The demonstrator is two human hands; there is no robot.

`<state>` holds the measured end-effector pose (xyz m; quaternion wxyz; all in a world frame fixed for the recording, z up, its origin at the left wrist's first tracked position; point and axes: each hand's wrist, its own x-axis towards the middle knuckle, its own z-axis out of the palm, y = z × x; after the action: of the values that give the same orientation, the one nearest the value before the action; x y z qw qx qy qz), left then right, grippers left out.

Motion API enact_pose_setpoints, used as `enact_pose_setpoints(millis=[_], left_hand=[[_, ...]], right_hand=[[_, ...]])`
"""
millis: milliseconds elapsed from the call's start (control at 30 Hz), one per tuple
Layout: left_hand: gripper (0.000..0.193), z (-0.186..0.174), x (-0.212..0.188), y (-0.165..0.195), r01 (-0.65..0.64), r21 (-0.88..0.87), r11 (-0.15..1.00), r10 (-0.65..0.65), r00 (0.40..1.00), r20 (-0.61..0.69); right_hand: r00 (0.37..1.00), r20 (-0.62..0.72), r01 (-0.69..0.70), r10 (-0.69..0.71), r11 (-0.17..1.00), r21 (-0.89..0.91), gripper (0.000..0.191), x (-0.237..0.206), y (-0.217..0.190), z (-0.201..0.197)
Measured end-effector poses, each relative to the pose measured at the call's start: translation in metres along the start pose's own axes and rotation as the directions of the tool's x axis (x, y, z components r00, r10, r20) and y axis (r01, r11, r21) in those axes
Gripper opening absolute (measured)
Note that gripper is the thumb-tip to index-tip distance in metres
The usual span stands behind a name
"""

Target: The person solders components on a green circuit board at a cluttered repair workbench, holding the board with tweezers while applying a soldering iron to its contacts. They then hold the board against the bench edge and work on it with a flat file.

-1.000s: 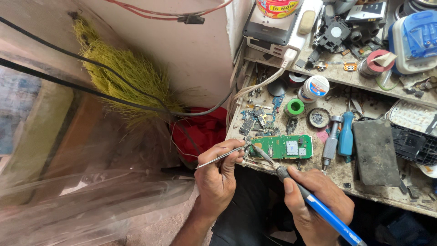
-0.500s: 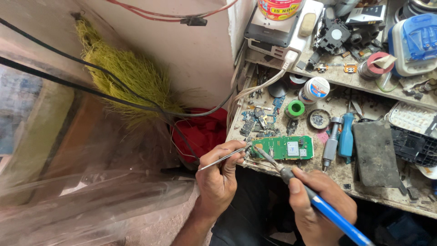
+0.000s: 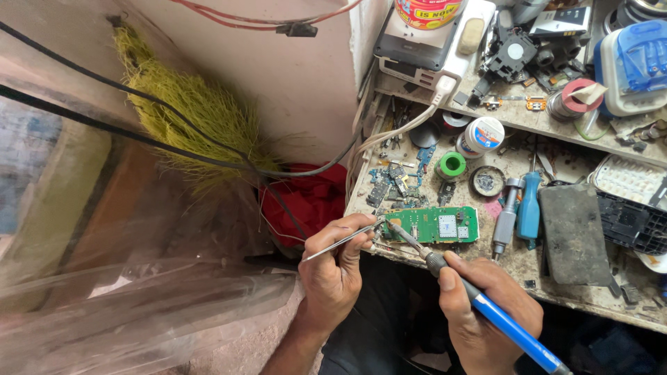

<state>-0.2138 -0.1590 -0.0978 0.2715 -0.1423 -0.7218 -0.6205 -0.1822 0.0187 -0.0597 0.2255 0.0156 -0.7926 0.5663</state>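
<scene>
Green circuit board (image 3: 438, 224) | R hand (image 3: 486, 312): blue soldering iron (image 3: 486, 309) | L hand (image 3: 333, 274): tweezers (image 3: 340, 242)

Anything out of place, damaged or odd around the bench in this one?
The green circuit board lies at the very front-left edge of the cluttered bench, among loose parts. The soldering iron in the right hand and tweezers in the left hand meet at its left end. Nothing spilled.
</scene>
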Motion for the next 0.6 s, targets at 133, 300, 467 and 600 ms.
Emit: enact_pose_setpoints(millis=[133, 300, 467, 600], left_hand=[[0.025, 0.0001, 0.0006, 0.0005, 0.001, 0.013, 1.0, -0.001, 1.0, 0.003], [0.025, -0.0001, 0.0005, 0.0, -0.004, 0.011, 1.0, 0.004, 1.0, 0.003], [0.025, -0.0029, 0.0008, -0.001, -0.009, 0.012, 1.0, 0.009, 1.0, 0.005], [0.026, -0.0044, 0.0015, -0.0006, -0.011, 0.015, 1.0, 0.011, 1.0, 0.006]], right_hand=[[1.0, 0.006, 0.005, -0.005, 1.0, -0.001, 0.019, 0.0016, -0.0002, 0.0001], [1.0, 0.006, 0.002, -0.002, 1.0, 0.003, 0.019, 0.0028, -0.0014, 0.0013], [1.0, -0.003, -0.002, 0.002, 1.0, -0.009, 0.017, 0.0013, -0.0015, 0.0047], [0.999, -0.024, -0.027, 0.027, 1.0, 0.009, 0.017, -0.0007, -0.0007, 0.0067]])
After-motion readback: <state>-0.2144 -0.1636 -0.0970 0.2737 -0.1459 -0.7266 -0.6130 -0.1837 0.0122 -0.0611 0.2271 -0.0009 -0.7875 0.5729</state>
